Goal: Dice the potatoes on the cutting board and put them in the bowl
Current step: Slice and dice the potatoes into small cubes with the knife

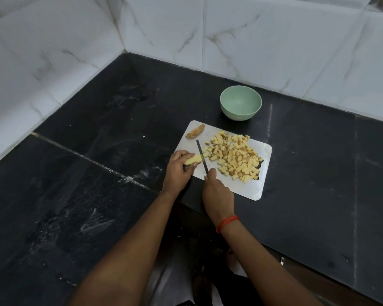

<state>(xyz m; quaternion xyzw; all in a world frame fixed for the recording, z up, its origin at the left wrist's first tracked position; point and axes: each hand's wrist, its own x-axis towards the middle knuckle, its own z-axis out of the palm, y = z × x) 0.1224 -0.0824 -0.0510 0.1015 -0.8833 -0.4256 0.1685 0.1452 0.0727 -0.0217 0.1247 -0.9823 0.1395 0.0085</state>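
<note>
One pale-green round bowl (pixel 240 108), one steel cutting board (pixel 248 188), heaped potato dice (pixel 234 157); left hand (pixel 178 167) gripping yellow potato strip (pixel 192 160), right hand (pixel 217 193) gripping slim dark knife (pixel 202 155).

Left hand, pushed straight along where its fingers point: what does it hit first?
Probably the knife blade: the left hand points right along the potato piece it grips, and the blade crosses that piece's end. Diced potato lies beyond. Depth is uncertain.
</note>
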